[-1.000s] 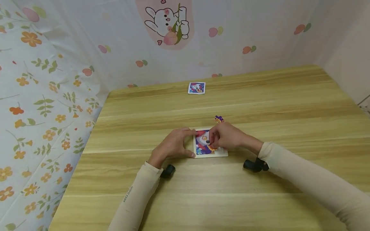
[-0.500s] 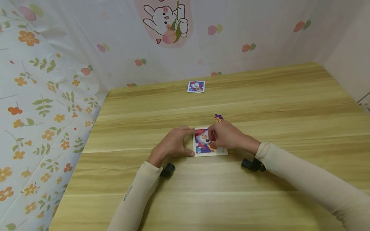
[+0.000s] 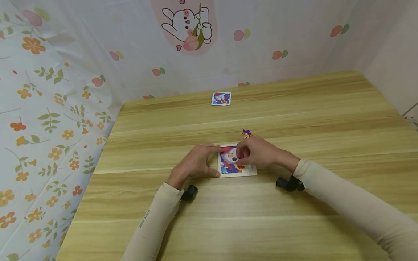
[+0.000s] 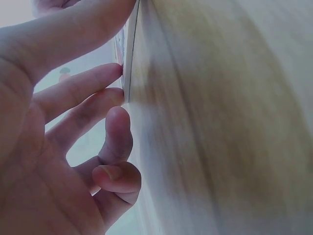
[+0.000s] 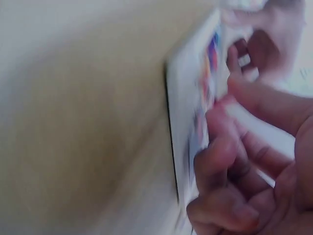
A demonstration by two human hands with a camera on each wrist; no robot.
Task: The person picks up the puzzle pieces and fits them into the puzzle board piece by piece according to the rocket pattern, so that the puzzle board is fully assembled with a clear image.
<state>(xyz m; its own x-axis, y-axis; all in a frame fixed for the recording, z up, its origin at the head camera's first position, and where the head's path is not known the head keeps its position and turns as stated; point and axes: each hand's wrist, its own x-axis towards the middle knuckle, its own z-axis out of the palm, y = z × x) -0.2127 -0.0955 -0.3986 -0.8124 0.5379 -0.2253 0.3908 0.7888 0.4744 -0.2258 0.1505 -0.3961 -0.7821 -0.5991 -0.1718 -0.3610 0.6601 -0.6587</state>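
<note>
A small jigsaw puzzle board [image 3: 232, 174] with a white frame lies on the table, its picture showing a pale figure with red and purple. At its left side my left hand [image 3: 196, 161] steadies it, index finger near the upper corner and thumb at the lower one. In the left wrist view the index and middle fingertips meet the board's edge [image 4: 130, 58]. Over the right half, my right hand [image 3: 258, 152] has thumb and index finger brought together, pinching what looks like a small reddish puzzle piece, mostly hidden by the fingers. Beneath that hand, the board's lower right shows pale.
A loose purple and orange puzzle piece [image 3: 246, 133] lies just beyond my right hand. Farther back sits a small picture card [image 3: 221, 98] with a similar design. The wooden table [image 3: 294, 108] meets a printed cloth [image 3: 137, 43] behind.
The right hand has shifted very slightly over the board, its fingers still together. The left hand keeps its place on the left edge, and the loose piece and card have not moved.
</note>
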